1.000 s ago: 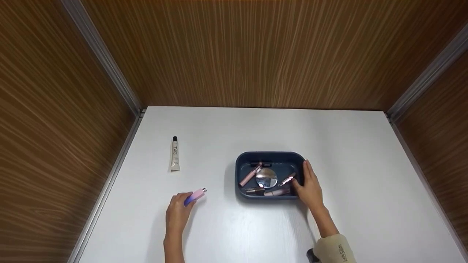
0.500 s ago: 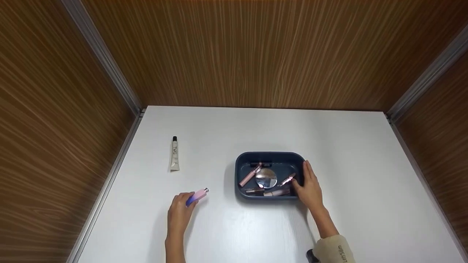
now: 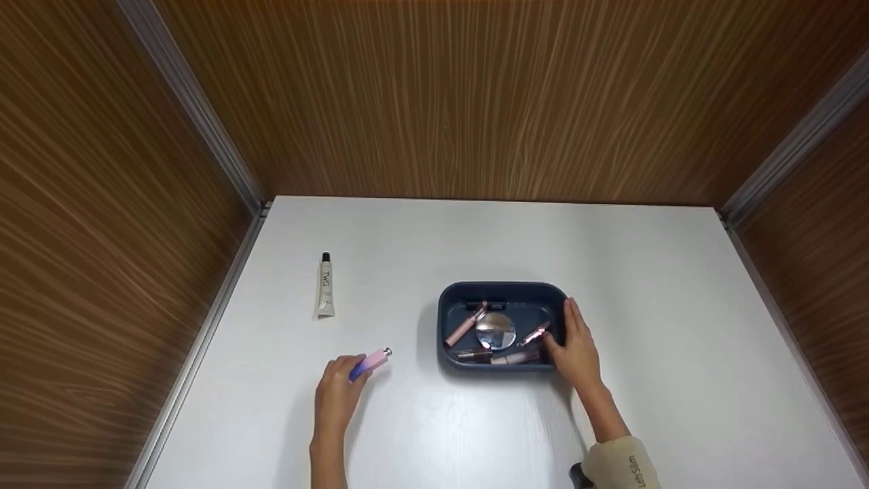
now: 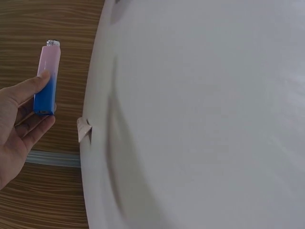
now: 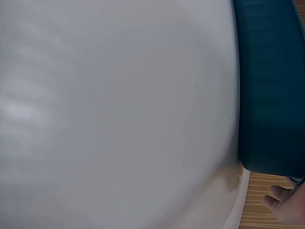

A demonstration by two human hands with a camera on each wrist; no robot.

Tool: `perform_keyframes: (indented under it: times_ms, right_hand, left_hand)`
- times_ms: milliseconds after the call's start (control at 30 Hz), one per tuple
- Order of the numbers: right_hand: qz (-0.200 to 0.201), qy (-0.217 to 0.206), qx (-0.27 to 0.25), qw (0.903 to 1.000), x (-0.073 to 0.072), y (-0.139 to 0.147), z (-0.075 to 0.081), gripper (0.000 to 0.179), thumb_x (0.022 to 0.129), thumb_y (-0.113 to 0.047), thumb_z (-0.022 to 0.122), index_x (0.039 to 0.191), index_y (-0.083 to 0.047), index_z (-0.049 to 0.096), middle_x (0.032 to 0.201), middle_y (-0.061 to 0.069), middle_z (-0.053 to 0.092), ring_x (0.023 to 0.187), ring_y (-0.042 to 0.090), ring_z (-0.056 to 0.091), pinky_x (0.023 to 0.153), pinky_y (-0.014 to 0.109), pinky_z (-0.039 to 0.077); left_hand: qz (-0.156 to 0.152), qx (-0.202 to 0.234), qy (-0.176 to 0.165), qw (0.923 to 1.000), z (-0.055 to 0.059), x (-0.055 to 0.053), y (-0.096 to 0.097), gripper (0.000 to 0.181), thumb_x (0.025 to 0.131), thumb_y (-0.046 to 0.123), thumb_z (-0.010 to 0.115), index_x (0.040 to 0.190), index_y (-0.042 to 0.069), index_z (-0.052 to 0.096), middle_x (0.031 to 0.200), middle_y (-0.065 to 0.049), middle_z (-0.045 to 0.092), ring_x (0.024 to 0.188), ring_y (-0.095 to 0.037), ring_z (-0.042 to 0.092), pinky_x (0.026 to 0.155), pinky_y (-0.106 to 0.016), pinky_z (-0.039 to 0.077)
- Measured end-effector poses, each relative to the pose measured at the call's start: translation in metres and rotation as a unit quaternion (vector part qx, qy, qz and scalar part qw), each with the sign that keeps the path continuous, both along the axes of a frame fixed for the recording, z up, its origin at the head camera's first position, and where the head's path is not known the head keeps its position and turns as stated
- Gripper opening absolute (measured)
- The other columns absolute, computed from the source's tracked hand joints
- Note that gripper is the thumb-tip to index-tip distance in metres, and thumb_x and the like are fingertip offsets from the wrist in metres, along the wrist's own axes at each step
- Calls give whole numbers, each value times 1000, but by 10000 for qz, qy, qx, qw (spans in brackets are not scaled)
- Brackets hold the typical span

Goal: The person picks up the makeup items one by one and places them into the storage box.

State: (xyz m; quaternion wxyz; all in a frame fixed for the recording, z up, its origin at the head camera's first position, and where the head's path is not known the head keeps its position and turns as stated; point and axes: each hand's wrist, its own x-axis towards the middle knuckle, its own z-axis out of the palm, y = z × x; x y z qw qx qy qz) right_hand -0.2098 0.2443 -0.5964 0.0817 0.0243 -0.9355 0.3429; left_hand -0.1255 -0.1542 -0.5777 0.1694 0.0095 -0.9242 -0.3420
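My left hand (image 3: 336, 394) holds a pink-to-blue lipstick (image 3: 372, 363) with a silver end above the white table, left of a dark blue box. In the left wrist view, the thumb and fingers pinch the lipstick (image 4: 46, 78) near its blue end. At the right wall of the blue box (image 3: 526, 288) is my right hand (image 3: 577, 356), its thumb over the rim and its fingers along the outside. Inside the box lie a round mirror-like compact (image 3: 495, 331), a pink slim tube (image 3: 463, 329) and several other small cosmetics. The right wrist view shows only part of that hand (image 5: 290, 205).
A cream squeeze tube (image 3: 326, 288) with a black cap lies on the white table (image 3: 645, 285) at the left. Wood-grain panels (image 3: 434, 102) enclose the table at the back and both sides. A small black object (image 3: 579, 475) shows beside the right sleeve.
My left hand has drifted slightly right with the lipstick, toward the box. The right hand and the box have stayed in place.
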Motion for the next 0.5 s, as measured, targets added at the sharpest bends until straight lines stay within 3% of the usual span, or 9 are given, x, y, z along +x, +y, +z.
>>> perform_keyframes:
  times_ms: [500]
  right_hand:
    - [6,171,-81,9998,0,0,-2,75,83,-15,63,143,4,22,148,19,20,131,38,21,102,50,22]
  left_hand:
    - [-30,-10,32,10000,2,-1,9,26,72,4,76,97,-1,69,93,-9,64,89,-26,59,80,-36,48]
